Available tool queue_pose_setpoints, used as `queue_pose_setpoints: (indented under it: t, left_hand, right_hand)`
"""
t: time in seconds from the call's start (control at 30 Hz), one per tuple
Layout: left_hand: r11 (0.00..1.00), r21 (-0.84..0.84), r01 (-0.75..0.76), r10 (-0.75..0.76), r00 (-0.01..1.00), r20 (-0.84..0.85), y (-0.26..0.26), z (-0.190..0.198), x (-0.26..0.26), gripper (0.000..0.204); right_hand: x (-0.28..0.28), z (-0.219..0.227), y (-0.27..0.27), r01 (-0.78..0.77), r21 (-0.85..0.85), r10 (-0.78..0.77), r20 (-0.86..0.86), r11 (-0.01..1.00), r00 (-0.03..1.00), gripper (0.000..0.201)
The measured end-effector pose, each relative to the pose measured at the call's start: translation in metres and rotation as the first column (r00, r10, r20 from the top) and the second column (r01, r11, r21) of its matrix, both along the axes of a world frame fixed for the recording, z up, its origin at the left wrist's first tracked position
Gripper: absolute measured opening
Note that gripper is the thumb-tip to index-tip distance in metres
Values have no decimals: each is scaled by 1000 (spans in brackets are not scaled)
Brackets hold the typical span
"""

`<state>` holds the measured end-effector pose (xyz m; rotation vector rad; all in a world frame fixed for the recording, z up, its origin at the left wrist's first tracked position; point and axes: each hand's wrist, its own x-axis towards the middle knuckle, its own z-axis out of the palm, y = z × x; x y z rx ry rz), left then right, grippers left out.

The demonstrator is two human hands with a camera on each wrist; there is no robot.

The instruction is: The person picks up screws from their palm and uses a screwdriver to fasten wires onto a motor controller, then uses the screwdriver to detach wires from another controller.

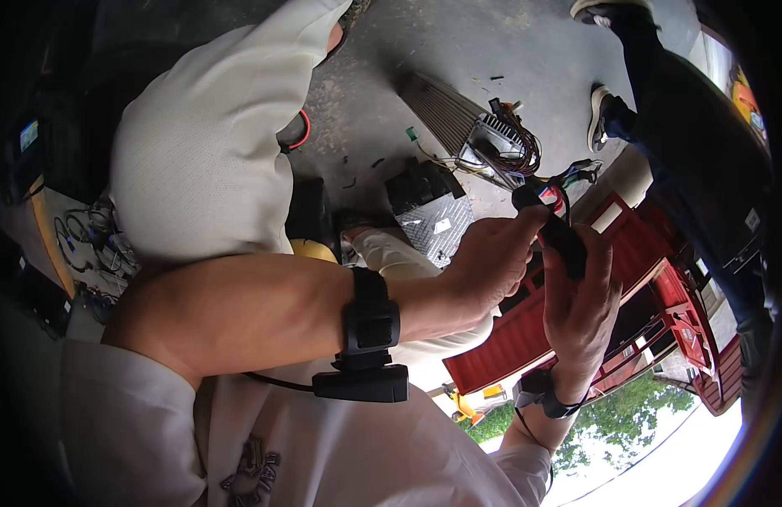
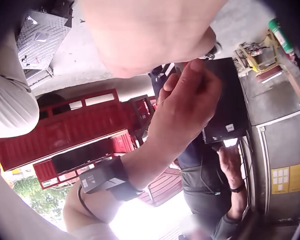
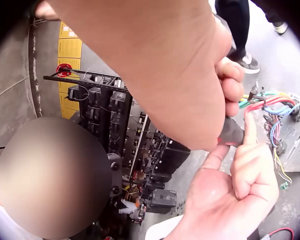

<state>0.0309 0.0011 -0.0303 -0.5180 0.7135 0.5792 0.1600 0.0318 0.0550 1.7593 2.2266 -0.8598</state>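
My left hand [image 1: 492, 253] pinches a short, dark, rounded elongated piece [image 1: 568, 245]; its exact kind I cannot tell. My right hand [image 1: 581, 313] grips the same piece from the other side, fingers up along it. The right wrist view has the left hand [image 3: 240, 185] palm-on, index finger and thumb at the dark piece [image 3: 232, 132], close to the right hand's curled fingers [image 3: 232, 95]. Just beyond run coloured wires [image 3: 270, 102], red ones among them. In the left wrist view the right hand [image 2: 190, 105] is bent up close beneath the left hand [image 2: 150, 40], which covers most of the piece.
A finned metal unit [image 1: 446, 114] with a brown wire bundle [image 1: 526, 152] lies on the concrete floor. Near it is a diamond-plate box [image 1: 437, 228]. A person in dark trousers [image 1: 695, 144] stands to the right, by a red truck bed [image 1: 509, 338]. Racks [image 3: 110, 105] of black equipment stand behind.
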Motion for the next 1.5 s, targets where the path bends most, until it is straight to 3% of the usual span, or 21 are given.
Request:
queue_pose_setpoints:
  t: [0.03, 0.1, 0.13, 0.2, 0.3, 0.47, 0.63, 0.77, 0.9, 0.97, 1.0, 1.03, 1.17, 1.23, 1.37, 1.43, 1.5]
  left_hand:
    - [999, -41, -26, 27, 999, 32, 2, 2, 0, 36]
    - [995, -84, -49, 55, 996, 66, 5, 5, 1, 37]
    - [996, -89, -28, 31, 999, 34, 8, 5, 3, 37]
    - [995, -96, -12, 13, 1000, 0, 10, 4, 5, 38]
    - [998, -43, -51, 51, 999, 15, 10, 1, 3, 40]
    - [997, -70, -25, 27, 999, 32, 9, 4, 4, 47]
    - [999, -36, -33, 33, 999, -20, 10, 2, 5, 49]
    - [999, -54, 1, 0, 1000, 7, 7, 4, 2, 46]
    - [998, -66, -6, 4, 1000, -27, 11, 7, 4, 44]
    - [998, -55, -18, 17, 1000, -25, 13, 6, 2, 44]
    - [999, -42, -27, 26, 999, -23, 13, 5, 2, 44]
    - [999, -43, -28, 27, 999, -24, 13, 4, 2, 44]
    - [998, -56, -16, 14, 1000, -25, 11, 6, 3, 46]
    - [998, -60, -2, -1, 999, -36, 12, 5, 6, 47]
    - [998, -38, -40, 39, 999, -37, 12, 5, 5, 48]
    - [999, -23, -33, 31, 998, -56, 12, 4, 3, 47]
    - [1000, -12, 6, -6, 998, -56, 10, 4, 3, 44]
  right_hand:
    - [-1, 2, 0, 2, 1, -2, 1, 1000, 1000, 40]
    - [-4, 8, 1, 75, -114, -49, 221, 991, 974, 42]
    - [-8, 8, 2, 74, -114, -47, 221, 991, 974, 42]
    - [-16, 5, 6, -47, 144, 42, 38, 988, 998, 41]
    - [-10, 11, 4, -120, 144, 108, 91, 982, 990, 39]
    - [-8, 13, 3, -65, 102, 45, 185, 993, 982, 41]
    - [-16, 16, 5, -110, 178, 87, 135, 978, 987, 43]
    - [-14, 18, 2, -14, 124, 0, 117, 992, 993, 38]
    - [-11, 17, 3, -44, 68, 30, 196, 997, 980, 41]
    - [-22, 16, 5, -54, 194, 29, 129, 980, 991, 42]
    - [-16, 17, 6, -168, 182, 146, 128, 969, 981, 43]
    - [-15, 15, 6, -169, 182, 147, 126, 969, 981, 43]
    - [-9, 15, 4, -65, 151, 42, 147, 986, 988, 43]
    - [-4, 15, 3, -6, 67, -10, 240, 998, 971, 42]
    - [-17, 16, 5, -21, 153, -3, 153, 988, 988, 42]
    - [-8, 13, 4, -183, 197, 157, 141, 963, 977, 43]
    - [-11, 12, 3, -151, 208, 128, 122, 966, 984, 38]
